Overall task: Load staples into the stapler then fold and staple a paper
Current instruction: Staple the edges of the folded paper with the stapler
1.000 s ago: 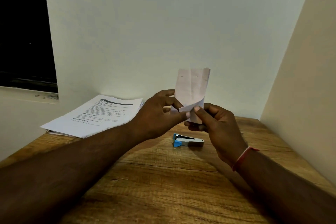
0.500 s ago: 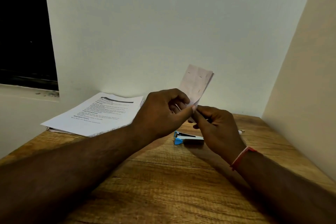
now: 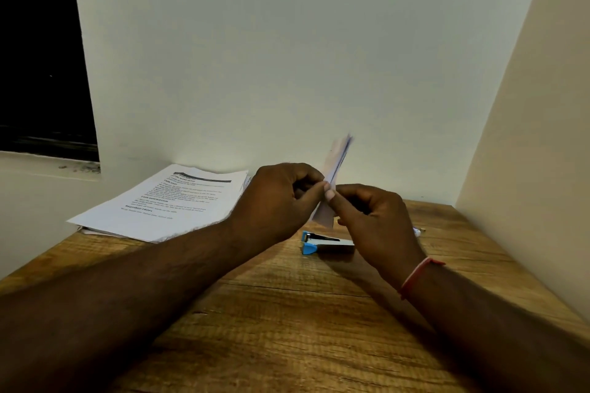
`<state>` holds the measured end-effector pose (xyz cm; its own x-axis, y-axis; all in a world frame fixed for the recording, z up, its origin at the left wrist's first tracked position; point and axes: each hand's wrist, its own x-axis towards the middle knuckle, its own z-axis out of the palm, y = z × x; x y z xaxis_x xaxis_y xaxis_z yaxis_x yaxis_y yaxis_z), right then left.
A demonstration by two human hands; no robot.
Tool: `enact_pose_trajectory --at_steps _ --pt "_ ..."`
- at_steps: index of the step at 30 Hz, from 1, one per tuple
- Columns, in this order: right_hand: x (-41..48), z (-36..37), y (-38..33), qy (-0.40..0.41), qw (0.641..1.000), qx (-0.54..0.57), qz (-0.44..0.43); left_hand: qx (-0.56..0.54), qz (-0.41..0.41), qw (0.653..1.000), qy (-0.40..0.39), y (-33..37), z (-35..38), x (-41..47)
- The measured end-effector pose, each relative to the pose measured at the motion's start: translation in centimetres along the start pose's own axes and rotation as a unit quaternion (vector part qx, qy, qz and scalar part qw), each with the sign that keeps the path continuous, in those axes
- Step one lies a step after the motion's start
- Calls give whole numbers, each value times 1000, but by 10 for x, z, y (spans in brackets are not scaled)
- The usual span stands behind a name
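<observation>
– Pale walls close in on a wood-grain table (image 3: 287, 329), and we hold the folded paper (image 3: 323, 216) up above it, edge-on to us and blurred at the top.
– Which hand has it?
– Both. Our left hand (image 3: 281, 198) and right hand (image 3: 373, 217) meet fingertip to fingertip on its lower half, fingers curled, pinching the sheet between them.
– How will it handle?
– Light and limp, we judge (a thin strip, only a few layers thick), so it would flop if we held one end. We would take it near the fold, where it is stiffest, and keep the layers pressed flat together.
– And the stapler (image 3: 325, 242)?
– It lies on the table just below our hands, untouched. It has a blue plastic nose and a grey metal body, hard and smooth. A stack of printed sheets (image 3: 166, 201) rests at the left, matte white with square corners.
</observation>
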<state>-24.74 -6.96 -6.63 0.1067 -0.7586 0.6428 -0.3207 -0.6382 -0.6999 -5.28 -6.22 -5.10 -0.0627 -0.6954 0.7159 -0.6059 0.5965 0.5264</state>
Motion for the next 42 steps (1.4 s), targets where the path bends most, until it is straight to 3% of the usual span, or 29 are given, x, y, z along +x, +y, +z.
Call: enact_pose_trajectory --at_steps 6,18,29,36,42 --pt "1 -1 4 12 995 54 80 -20 -25 999 -12 -1 7 -5" --pt "1 -1 5 19 995 47 86 -126 -117 985 -22 4 6 -8" --pt "-3 -2 -2 -40 992 -114 -33 -123 -101 987 30 5 -1 -1" --pt "1 -3 2 -29 998 -54 24 -172 -128 977 6 6 0 -3" --pt "-4 -3 -3 12 995 -90 -48 -188 -118 975 -32 7 2 -6"
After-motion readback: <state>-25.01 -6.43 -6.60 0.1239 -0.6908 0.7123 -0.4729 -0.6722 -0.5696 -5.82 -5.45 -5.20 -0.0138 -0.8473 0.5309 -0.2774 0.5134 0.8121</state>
